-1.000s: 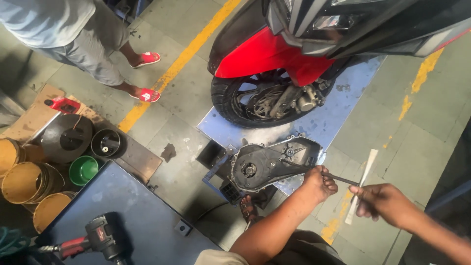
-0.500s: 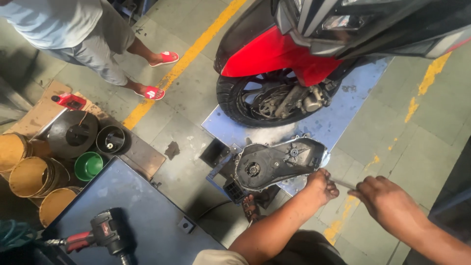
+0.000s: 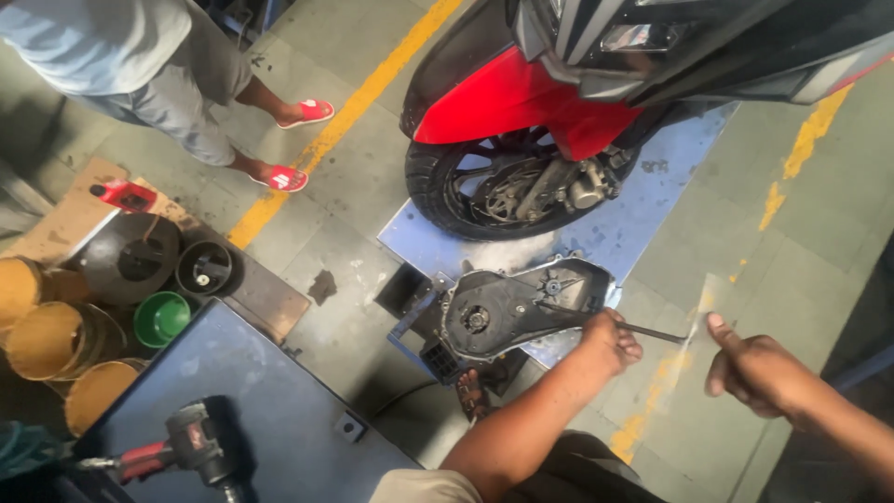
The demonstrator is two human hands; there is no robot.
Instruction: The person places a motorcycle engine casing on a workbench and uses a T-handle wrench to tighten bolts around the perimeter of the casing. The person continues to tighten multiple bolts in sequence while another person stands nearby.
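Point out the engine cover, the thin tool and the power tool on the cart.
engine cover (image 3: 521, 312), head view, middle of its dark face.
thin tool (image 3: 656, 333), head view, bare shaft.
power tool (image 3: 191, 445), head view, black body.

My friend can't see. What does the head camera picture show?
A person's left hand holds a dark engine cover and a thin tool, beside a red scooter's wheel. The right hand hovers nearby, holding nothing. Another person in red sandals stands near buckets.

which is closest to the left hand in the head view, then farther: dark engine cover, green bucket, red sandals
From the left hand:
1. Dark engine cover, touching it, just left.
2. Green bucket, far left.
3. Red sandals, upper left; close to call with the bucket.
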